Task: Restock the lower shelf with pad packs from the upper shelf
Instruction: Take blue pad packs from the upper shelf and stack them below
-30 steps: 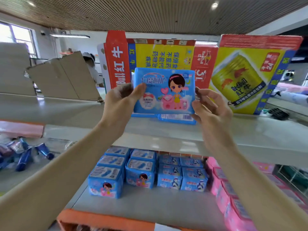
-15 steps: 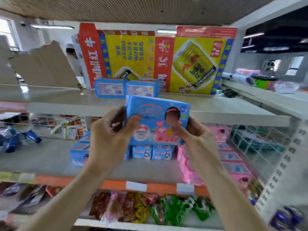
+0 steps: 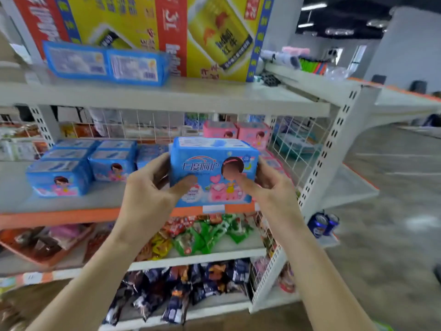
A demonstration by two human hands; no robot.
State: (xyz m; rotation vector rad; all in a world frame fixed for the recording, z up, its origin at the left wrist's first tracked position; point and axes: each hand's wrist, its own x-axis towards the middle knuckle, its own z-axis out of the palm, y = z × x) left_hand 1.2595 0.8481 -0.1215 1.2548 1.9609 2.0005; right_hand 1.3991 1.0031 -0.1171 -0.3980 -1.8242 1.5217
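Note:
A blue pad pack [image 3: 210, 161] with a cartoon girl on its front is held upright just above the front edge of the lower shelf [image 3: 59, 215]. My left hand [image 3: 152, 194] grips its left side, thumb across the front. My right hand [image 3: 267, 187] grips its right side, thumb pressed on the front. Several more blue pad packs [image 3: 71, 168] stand in rows on the lower shelf to the left. Two blue packs [image 3: 105, 64] lie flat on the upper shelf [image 3: 191, 97].
Pink pad packs [image 3: 238, 133] stand at the back right of the lower shelf, against a wire grid. Red and yellow drink cartons [image 3: 167, 32] fill the back of the upper shelf. Snack bags [image 3: 202, 235] crowd the two shelves below. A perforated upright post [image 3: 322, 163] bounds the right.
Both hands have carried the blue pack down from the upper shelf level to the front of the lower shelf. My view has tilted down and to the right.

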